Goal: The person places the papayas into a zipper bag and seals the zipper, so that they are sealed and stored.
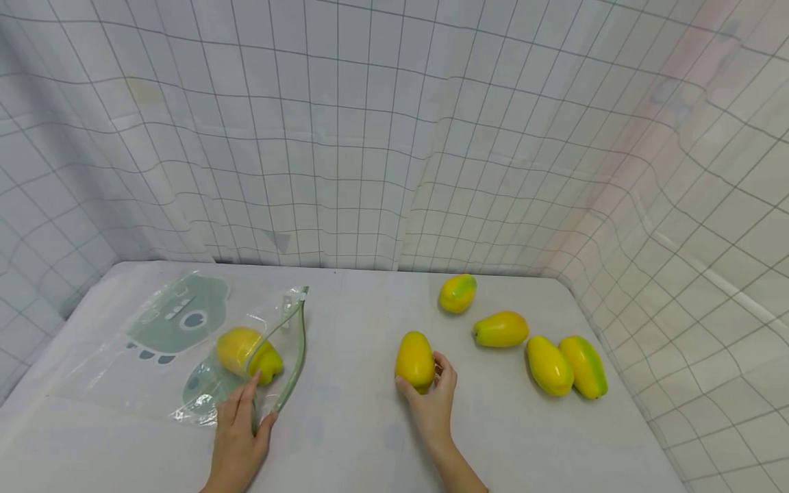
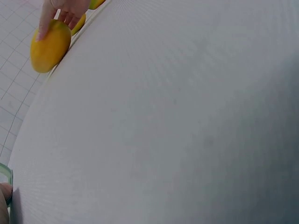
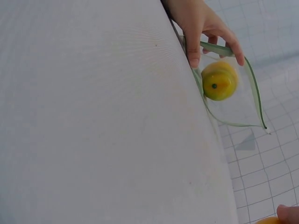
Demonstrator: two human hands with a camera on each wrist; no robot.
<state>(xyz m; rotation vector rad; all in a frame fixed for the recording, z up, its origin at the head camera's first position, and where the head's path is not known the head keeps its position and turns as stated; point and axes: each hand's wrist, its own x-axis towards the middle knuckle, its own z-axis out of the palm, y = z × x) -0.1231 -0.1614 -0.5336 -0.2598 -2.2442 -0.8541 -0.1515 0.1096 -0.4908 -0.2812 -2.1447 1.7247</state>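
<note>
A clear bag [image 1: 203, 383] with a green rim and green printed cartoon figures lies at the left, one yellow papaya [image 1: 237, 349] inside it. At its mouth my left hand [image 1: 240, 435] holds the green rim, thumb at one lip and fingers at the other; the right wrist view shows the mouth spread around the papaya [image 3: 219, 81]. In the middle, my right hand [image 1: 431, 400] grips another yellow papaya [image 1: 414, 359] between thumb and fingers. The left wrist view also shows that held papaya [image 2: 49, 46]. Whether it touches the table I cannot tell.
To the right on the white table [image 1: 351, 424] lie several more papayas: one at the back [image 1: 458, 293], one in front of it [image 1: 502, 329], and two side by side [image 1: 550, 366] near the right edge. A white grid-patterned curtain [image 1: 345, 137] surrounds the back and sides.
</note>
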